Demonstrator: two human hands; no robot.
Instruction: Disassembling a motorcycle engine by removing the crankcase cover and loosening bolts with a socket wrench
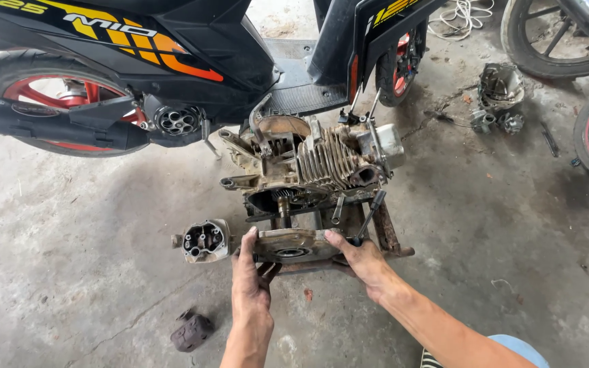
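Concrete floor [69, 272], engine cover [288, 244] btwn left hand [250, 272] & right hand [363, 262], both gripping edges.

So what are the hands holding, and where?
Both hands hold the flat grey metal engine cover by its ends: the left hand at its left edge, the right hand at its right edge.

The grimy metal engine cover [290, 245] is flat and roughly oval, with a round bearing hole near its lower middle; it sits tilted, face towards the camera, just below the stripped engine block [308, 167], above the concrete floor [69, 272].
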